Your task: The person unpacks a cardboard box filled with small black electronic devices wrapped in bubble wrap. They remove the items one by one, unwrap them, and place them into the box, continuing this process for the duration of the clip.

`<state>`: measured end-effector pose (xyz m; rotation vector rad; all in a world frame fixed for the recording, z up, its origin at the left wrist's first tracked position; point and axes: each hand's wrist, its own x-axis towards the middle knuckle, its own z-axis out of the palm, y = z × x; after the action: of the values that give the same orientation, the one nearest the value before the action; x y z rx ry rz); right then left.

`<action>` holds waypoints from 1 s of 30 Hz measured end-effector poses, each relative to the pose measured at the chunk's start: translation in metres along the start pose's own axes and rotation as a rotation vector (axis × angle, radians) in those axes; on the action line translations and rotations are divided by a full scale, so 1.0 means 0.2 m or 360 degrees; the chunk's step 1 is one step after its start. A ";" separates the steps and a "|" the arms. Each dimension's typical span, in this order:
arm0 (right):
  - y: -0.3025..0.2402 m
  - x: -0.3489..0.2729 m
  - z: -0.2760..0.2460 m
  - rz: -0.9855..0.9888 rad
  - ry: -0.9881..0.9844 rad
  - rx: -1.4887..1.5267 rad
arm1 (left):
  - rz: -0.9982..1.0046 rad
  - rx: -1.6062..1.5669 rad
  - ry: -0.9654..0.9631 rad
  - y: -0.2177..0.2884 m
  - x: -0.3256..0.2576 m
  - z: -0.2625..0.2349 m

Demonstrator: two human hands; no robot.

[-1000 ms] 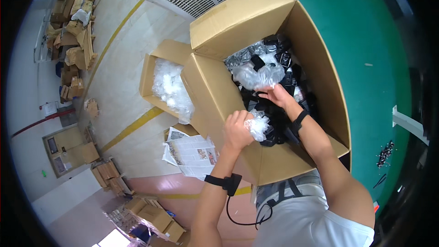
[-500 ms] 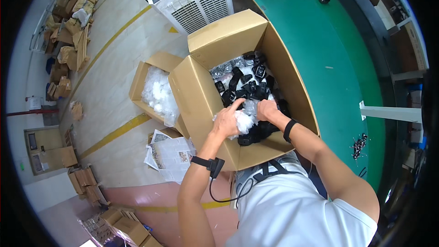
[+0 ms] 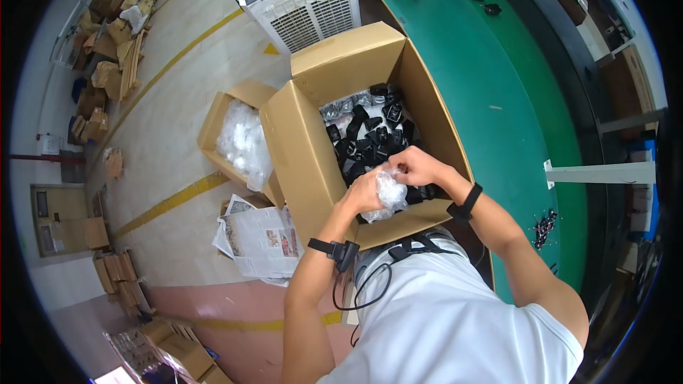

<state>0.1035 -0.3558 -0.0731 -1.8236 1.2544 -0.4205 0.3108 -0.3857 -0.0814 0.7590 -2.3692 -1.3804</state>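
The left hand (image 3: pixel 363 194), its fingers curled, grips a crumpled wad of clear plastic film (image 3: pixel 390 198) above the near end of a large, open brown cardboard box (image 3: pixel 295 153); the right hand (image 3: pixel 418 166) meets it there, fingertips pinched on the film's far right edge, so the two hands are together on one bundle; whether anything lies inside the film cannot be told. A second ago the right hand was farther into the box, at a sheet of clear film spread over the contents, while the left held its own bunch nearby; now that sheet is off the far part, and a jumble of small black plastic devices (image 3: pixel 380 139) lies bare there, with silver-wrapped pieces (image 3: pixel 345 108) along the far left side; the change means both hands are taken up with film, and the devices sit uncovered beyond them, with some partly hidden under the hands. To the left of the large box stands a smaller brown cardboard box (image 3: pixel 211 124), filled with loose clear film (image 3: pixel 244 144); nearer, on the same side, lie printed newspaper sheets (image 3: pixel 263 242); a smooth green surface (image 3: pixel 498 135) extends to the right.
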 end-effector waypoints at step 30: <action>1.05 0.91 0.07 0.1164 0.0623 -0.0247 | -0.0416 0.0939 0.1086 -0.25 -0.01 -0.29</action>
<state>0.0684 -0.5357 -0.2821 -1.2958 2.1551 -0.2711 0.3567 -0.4457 -0.0960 1.4541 -2.1293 -0.3390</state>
